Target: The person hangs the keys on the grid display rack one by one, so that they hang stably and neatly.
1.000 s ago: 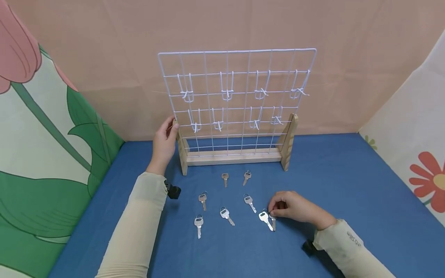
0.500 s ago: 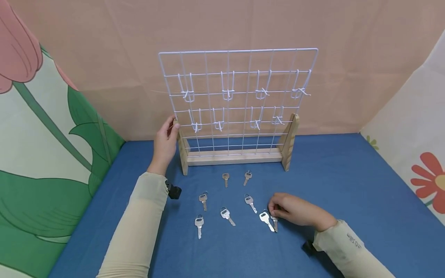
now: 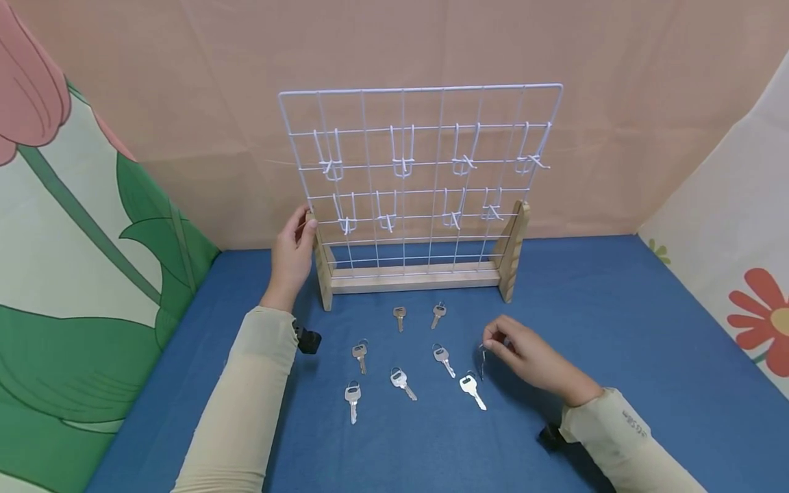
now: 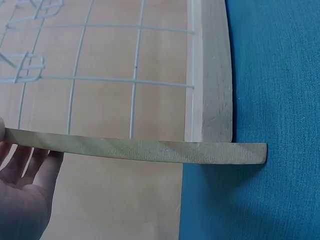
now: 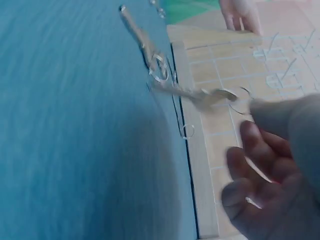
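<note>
A white wire grid rack [image 3: 422, 89] with several wire hooks stands upright in a wooden base [image 3: 413, 279]. My left hand [image 3: 292, 257] holds the left wooden upright [image 4: 140, 150], thumb on one side and fingers on the other. In front of the rack, my right hand [image 3: 533, 359] pinches the ring of a key [image 5: 212, 100], which dangles over the cloth. The right wrist view shows it blurred, its ring between thumb and forefinger. Close by on the cloth lies a silver key [image 3: 472, 392] with its own ring.
Several more keys lie spread before the rack, among them one key [image 3: 443, 359] near the right hand and another [image 3: 353, 401] at front left. Blue cloth [image 3: 382, 452] covers the table. A tan backdrop [image 3: 425, 41] and printed side panels [image 3: 740, 226] surround it.
My right hand has lifted a key off the cloth by its ring, away from the silver key beside it. The left hand stays on the rack's upright.
</note>
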A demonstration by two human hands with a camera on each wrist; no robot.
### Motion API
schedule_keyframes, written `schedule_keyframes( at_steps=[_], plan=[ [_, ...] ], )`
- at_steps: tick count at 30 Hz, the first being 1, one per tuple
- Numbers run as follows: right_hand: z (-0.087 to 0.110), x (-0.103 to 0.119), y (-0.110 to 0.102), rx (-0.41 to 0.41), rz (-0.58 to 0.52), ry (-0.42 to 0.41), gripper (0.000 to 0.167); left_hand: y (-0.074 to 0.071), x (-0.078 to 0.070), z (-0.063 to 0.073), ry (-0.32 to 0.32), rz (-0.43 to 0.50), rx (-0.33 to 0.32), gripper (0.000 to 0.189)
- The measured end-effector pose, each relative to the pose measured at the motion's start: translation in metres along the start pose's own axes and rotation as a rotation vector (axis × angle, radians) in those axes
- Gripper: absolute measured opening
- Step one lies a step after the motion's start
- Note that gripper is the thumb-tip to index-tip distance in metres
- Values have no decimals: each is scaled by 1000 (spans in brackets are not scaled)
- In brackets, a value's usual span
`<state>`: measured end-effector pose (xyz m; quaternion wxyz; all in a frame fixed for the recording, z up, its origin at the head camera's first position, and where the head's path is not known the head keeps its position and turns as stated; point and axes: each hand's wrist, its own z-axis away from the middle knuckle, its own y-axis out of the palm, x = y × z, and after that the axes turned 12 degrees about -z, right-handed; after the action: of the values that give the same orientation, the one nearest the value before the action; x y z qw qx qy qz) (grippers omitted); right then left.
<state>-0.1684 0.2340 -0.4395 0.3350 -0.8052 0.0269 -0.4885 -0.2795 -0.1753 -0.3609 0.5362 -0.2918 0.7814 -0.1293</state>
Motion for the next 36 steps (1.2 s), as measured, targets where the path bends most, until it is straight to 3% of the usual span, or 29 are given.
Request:
schedule_keyframes(
  at_steps=[4, 11, 14, 16, 20, 23, 28, 36],
  plan=[
    [-6, 10, -3, -153, -45, 23, 3, -2, 0, 0, 6, 6, 6, 50],
    [-25, 42, -28, -325, -335, 96, 13, -5, 2, 0, -2, 29, 19, 51],
    [-33, 55, -42, -390, -475, 63, 13, -5, 3, 0, -5, 37, 23, 50],
    [-39, 63, -53, -439, -561, 30, 13, -8, -8, 4, -12, 40, 30, 49],
    [-56, 81, -75, -544, -683, -58, 13, -7, -7, 4, -18, 43, 36, 49],
    [-68, 92, -92, -600, -770, -107, 13, -4, 3, -1, 1, 41, 25, 50],
    [-90, 100, -114, -667, -803, -135, 12, -4, 3, 1, 14, 29, 13, 51],
    [-110, 91, -127, -726, -784, -42, 16, -4, 2, 2, 5, 24, 20, 51]
  ],
)
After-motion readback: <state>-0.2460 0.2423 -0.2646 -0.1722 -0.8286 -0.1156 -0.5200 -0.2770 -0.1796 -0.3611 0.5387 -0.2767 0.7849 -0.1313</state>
